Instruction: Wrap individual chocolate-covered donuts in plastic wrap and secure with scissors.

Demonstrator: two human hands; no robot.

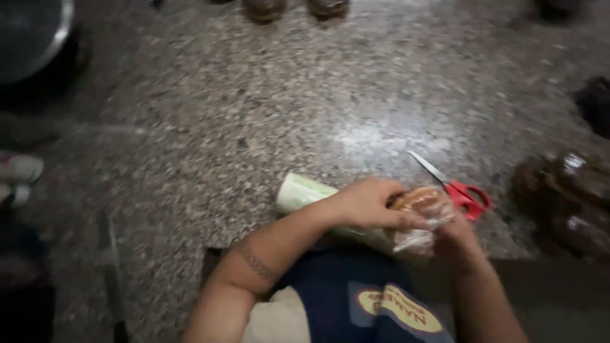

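Note:
Both hands meet over the near edge of a speckled granite counter. My left hand and my right hand together grip a small clear plastic bag with a brown bun-like food inside. A pale green roll of plastic bags or wrap lies on the counter just under and left of my left hand. Red-handled scissors lie beside the bag on the right, blades pointing up-left.
Several wrapped brown food packs sit at the right edge. Two more dark packs rest at the far edge. A metal bowl or pot stands at the top left. The frame is blurred.

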